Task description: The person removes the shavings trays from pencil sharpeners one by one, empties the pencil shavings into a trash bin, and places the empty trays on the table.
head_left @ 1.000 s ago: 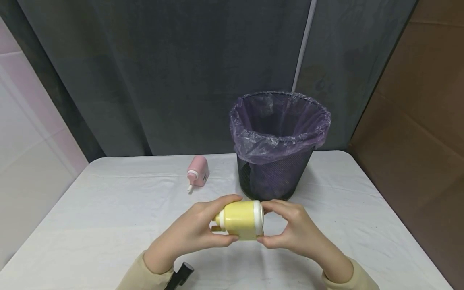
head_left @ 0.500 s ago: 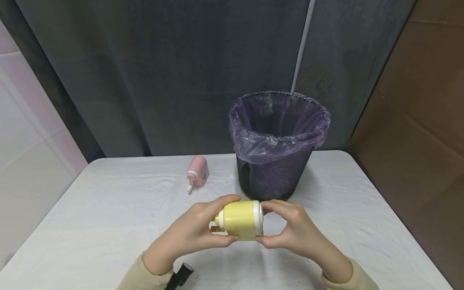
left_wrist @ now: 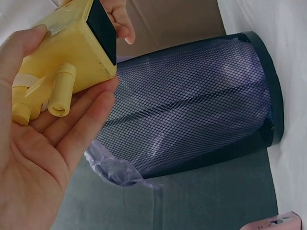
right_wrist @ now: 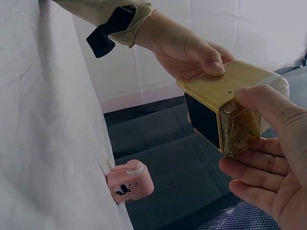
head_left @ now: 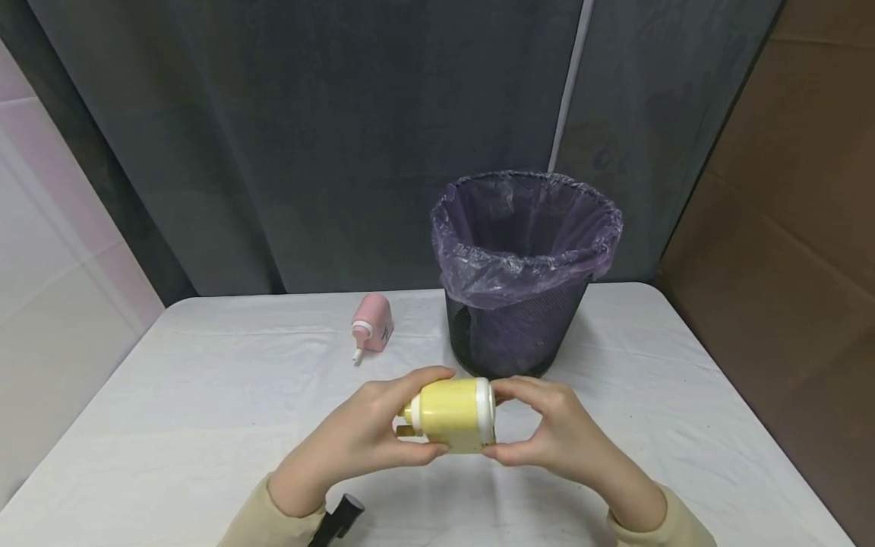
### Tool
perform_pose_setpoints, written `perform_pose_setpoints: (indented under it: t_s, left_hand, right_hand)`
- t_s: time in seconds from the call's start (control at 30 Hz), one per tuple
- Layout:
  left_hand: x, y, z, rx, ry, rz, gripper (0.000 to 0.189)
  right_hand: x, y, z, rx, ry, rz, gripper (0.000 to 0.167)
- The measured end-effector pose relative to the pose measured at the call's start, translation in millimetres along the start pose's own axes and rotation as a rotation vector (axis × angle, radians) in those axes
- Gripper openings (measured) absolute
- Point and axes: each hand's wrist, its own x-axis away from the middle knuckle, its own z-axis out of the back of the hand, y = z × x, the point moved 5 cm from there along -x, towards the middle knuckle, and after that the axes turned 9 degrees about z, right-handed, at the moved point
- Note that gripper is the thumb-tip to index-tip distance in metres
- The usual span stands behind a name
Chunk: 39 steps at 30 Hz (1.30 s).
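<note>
A yellow hand-crank pencil sharpener is held on its side above the white table. My left hand grips its body from the crank end, thumb on one side and fingers on the other. In the left wrist view the crank handle sticks out over the palm. My right hand pinches the opposite end with thumb and fingers. There, in the right wrist view, a see-through shavings drawer shows brownish bits inside. A dark base pad covers the sharpener's underside.
Behind the hands stands a black mesh bin lined with a purple plastic bag. A pink crank sharpener lies on the white tablecloth, left of the bin. A dark curtain closes the back, and a brown panel the right.
</note>
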Motion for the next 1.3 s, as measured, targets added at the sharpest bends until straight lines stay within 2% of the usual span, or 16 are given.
perform_pose_setpoints:
  t_s: [0.3, 0.53, 0.73, 1.3]
  left_hand:
    - [0.0, -2.2, -0.5, -0.013, -0.008, 0.019, 0.068]
    - [0.2, -2.4, 0.0, -0.032, 0.001, 0.010, 0.069]
    - [0.0, -1.8, 0.2, -0.009, -0.012, 0.022, 0.067]
    - [-0.1, -0.9, 2.3, -0.020, -0.011, 0.005, 0.067]
  right_hand:
    - [-0.5, 1.1, 0.6, -0.007, -0.004, 0.000, 0.053]
    - [-0.9, 1.3, 1.8, -0.009, -0.007, -0.043, 0.054]
    - [0.3, 2.0, 1.8, -0.002, -0.016, -0.047, 0.054]
    - [0.5, -1.1, 4.5, 0.011, -0.020, -0.019, 0.055]
